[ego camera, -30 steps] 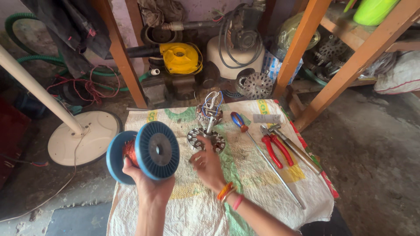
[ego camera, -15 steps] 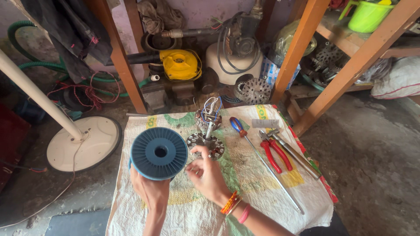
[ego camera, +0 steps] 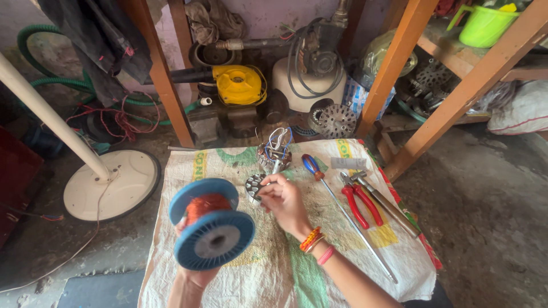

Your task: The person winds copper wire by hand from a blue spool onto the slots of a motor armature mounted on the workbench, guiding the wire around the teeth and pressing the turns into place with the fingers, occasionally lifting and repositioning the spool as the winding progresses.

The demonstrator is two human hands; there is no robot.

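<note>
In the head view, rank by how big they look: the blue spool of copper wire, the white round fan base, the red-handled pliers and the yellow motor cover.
1. White round fan base, largest.
2. Blue spool of copper wire; held up near the camera in the left hand, so it may look oversized.
3. Red-handled pliers and yellow motor cover look alike; not ranked.

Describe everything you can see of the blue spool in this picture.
The blue spool is a plastic-looking reel with two round blue flanges and a grey hub at its centre. Copper-coloured wire is wound around its core. It is tilted, one flange facing the camera, raised above the woven sack. The left hand holds it from below; the right hand is apart from it.
</note>
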